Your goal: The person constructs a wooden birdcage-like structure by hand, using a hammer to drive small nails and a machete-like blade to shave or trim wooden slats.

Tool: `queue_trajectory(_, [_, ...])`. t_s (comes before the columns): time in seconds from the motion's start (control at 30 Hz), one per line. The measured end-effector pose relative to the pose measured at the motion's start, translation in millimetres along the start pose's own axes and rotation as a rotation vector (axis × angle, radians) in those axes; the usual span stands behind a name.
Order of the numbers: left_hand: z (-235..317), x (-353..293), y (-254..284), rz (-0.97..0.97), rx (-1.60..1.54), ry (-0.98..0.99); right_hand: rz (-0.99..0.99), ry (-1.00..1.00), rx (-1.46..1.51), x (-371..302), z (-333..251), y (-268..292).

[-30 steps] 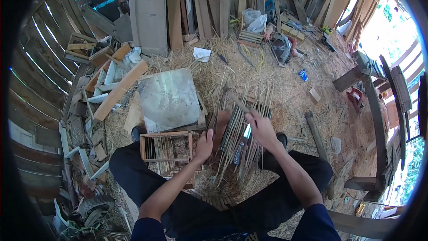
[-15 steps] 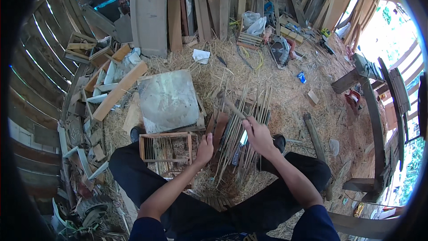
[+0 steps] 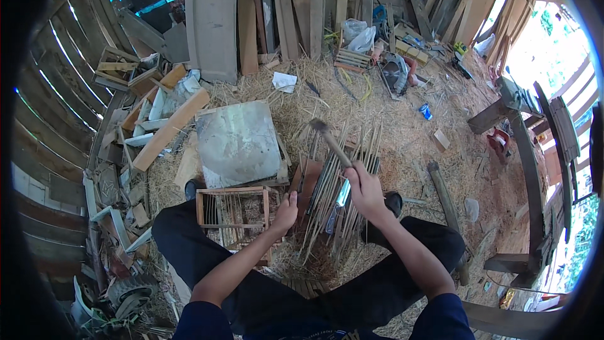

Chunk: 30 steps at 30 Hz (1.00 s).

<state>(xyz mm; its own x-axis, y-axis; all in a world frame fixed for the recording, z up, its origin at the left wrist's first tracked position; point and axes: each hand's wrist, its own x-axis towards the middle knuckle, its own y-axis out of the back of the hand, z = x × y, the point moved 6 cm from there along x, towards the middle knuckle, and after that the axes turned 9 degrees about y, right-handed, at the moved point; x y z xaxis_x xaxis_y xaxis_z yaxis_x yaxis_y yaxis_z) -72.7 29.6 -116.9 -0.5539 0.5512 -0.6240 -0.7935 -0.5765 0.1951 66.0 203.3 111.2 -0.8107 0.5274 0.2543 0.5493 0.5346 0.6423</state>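
Note:
My right hand (image 3: 366, 194) is closed around the wooden handle of a hammer (image 3: 336, 148), whose dark head points up and away over the straw. At the right side of a small cage-like wooden frame (image 3: 233, 226) with thin bars, my left hand (image 3: 285, 215) is closed, thumb uppermost. What it grips is too small to make out. Between my legs lies a bundle of thin bamboo sticks (image 3: 313, 211). A knife (image 3: 341, 195) with a bright blade rests on them, below my right hand. Beside the bundle is a reddish-brown board (image 3: 309, 176).
A square grey panel (image 3: 239, 141) lies beyond the frame. Scrap wood, with a long plank (image 3: 170, 131), is heaped at the left. A thick stick (image 3: 444, 195) lies by my right knee. Tall boards (image 3: 212, 19) lean at the back, and a wooden bench (image 3: 528, 176) stands right.
The hammer has swung upward, its head rising and shifting slightly right. My left hand has moved only slightly, staying at the wooden frame.

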Motion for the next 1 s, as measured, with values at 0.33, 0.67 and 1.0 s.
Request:
queue_trajectory(0.33, [1, 0, -7, -0.071, -0.265, 0.15, -0.278, -0.147, -0.178, -15, 39, -28])
queue_trajectory(0.67, [-10, 0, -24, -0.04, -0.031, 0.056, -0.168, -0.18, 0.052, -4, 48, -36])
queue_trajectory(1.0, [-14, 6, -18, -0.007, -0.104, -0.02, -0.098, -0.096, -0.029, -28, 46, -37])
